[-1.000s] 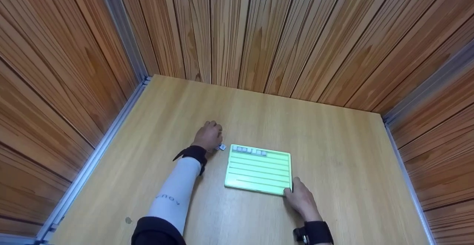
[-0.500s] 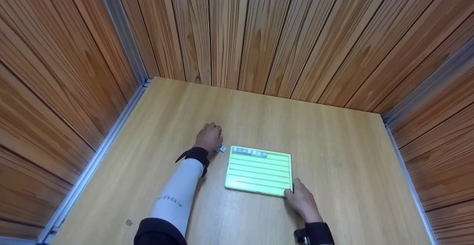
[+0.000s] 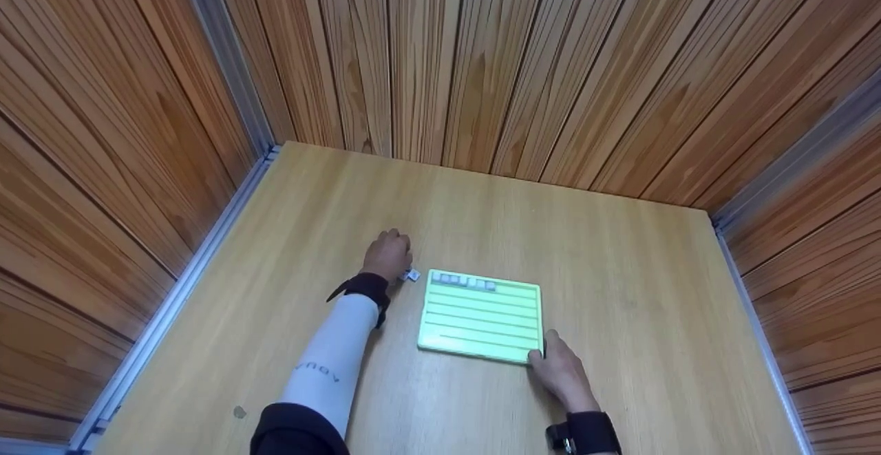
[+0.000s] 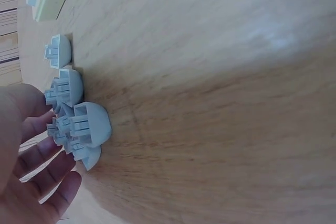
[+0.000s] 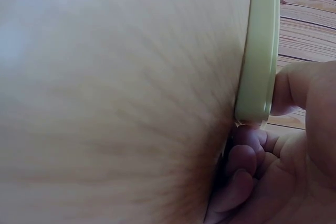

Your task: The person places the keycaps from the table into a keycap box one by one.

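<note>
Several pale grey-blue keycaps (image 4: 94, 123) lie bunched on the table, hollow stem sides facing my left hand (image 3: 387, 255). In the left wrist view the thumb and spread, slightly bent fingers (image 4: 60, 187) are right at this bunch; from the head most of it is hidden under the hand. One keycap (image 4: 63, 51) sits a little apart, towards a light green ridged tray (image 3: 478, 327). A short row of keycaps (image 3: 464, 281) rests in the tray's top groove. My right hand (image 3: 561, 371) holds the tray's near right corner, thumb on top, other fingers curled against its edge.
The wooden table (image 3: 619, 290) is bounded by a plank wall (image 3: 495, 62) at the back and walls on both sides. Metal rails (image 3: 165, 290) run along its side edges. A small dark spot (image 3: 239, 411) marks the table at the front left.
My left hand has shifted very slightly nearer over the keycaps, its fingers moving a little. The right hand and the tray stay essentially in place.
</note>
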### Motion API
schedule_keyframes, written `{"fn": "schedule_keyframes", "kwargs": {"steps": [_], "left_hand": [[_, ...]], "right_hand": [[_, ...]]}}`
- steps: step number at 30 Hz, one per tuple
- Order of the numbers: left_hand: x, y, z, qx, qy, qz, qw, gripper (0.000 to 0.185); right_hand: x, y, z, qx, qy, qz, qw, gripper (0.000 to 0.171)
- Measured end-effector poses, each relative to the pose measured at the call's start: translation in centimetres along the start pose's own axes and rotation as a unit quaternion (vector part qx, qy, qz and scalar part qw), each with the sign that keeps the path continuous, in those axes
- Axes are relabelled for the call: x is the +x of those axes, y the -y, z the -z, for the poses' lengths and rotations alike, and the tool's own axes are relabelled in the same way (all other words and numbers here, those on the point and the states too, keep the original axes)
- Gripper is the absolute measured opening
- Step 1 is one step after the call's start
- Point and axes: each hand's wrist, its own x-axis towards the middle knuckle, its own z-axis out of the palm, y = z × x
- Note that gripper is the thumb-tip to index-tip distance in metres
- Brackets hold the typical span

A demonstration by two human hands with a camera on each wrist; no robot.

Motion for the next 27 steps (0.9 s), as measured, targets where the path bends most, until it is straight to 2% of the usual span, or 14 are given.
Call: {"fn": "schedule_keyframes", "kwargs": {"steps": [11, 13, 18, 21, 27], "left_hand": [[0.7, -0.5, 0.0, 0.03, 0.013, -0.005, 0.9995, 0.008], [0.6, -0.6, 0.1, 0.029, 0.006, -0.007, 0.9995, 0.007], [0.2, -0.8, 0.6, -0.021, -0.032, -0.021, 0.999, 0.015], [0.0, -1.0, 0.9, -0.055, -0.038, -0.025, 0.9974, 0.02], [-0.1, -1.6, 1.3, -0.057, -0.039, -0.035, 0.997, 0.012]], "right_hand": [[0.0, 0.1, 0.0, -0.001, 0.005, 0.0, 1.0, 0.024], [0.0, 0.1, 0.0, 0.0, 0.007, -0.002, 1.0, 0.024], [-0.1, 0.1, -0.1, -0.001, 0.003, 0.004, 1.0, 0.02], [-0.1, 0.1, 0.0, -0.004, -0.002, 0.012, 1.0, 0.018], [0.0, 0.0, 0.1, -0.007, -0.005, 0.021, 1.0, 0.021]]}}
